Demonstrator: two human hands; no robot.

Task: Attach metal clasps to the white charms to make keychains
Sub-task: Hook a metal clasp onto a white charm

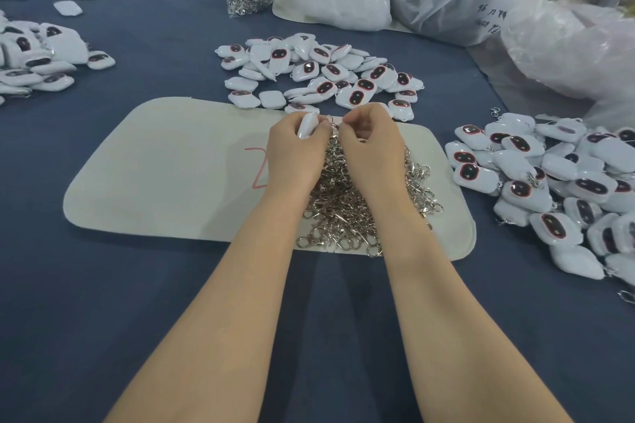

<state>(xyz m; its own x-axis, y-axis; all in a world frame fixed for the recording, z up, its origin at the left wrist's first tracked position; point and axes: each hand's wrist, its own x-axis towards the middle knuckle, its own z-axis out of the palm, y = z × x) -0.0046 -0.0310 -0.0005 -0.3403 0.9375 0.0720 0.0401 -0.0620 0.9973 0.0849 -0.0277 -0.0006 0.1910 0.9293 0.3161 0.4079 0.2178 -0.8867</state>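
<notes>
Step in hand: joining one clasp to one charm, mid-attach; I judge it not yet seated. The left hand (pixel 297 151) has its fingers curled round a white charm (pixel 307 125), held just above the far edge of the beige pad (pixel 154 165) on the desk (pixel 137 285). The right hand (pixel 369 144) pinches a clasp (pixel 329 121) between thumb and fingertips, right at the charm's upper end. Fingers hide the joint, so I can't tell if it's hooked. The charm is seen edge-on, printed face not visible. Its long axis is steep, from lower-left in the palm to upper-right, top end pointing toward the right hand and away from the person. The next move probably calls for a fine push or twist of the ring through the charm's loop while the left hand steadies it, then likely a drop onto the heap at right (pixel 549 178), where some charms show clasps. The clasp pile (pixel 347 203) sits on the pad under both wrists, loose charms (pixel 319 75) just beyond the hands
</notes>
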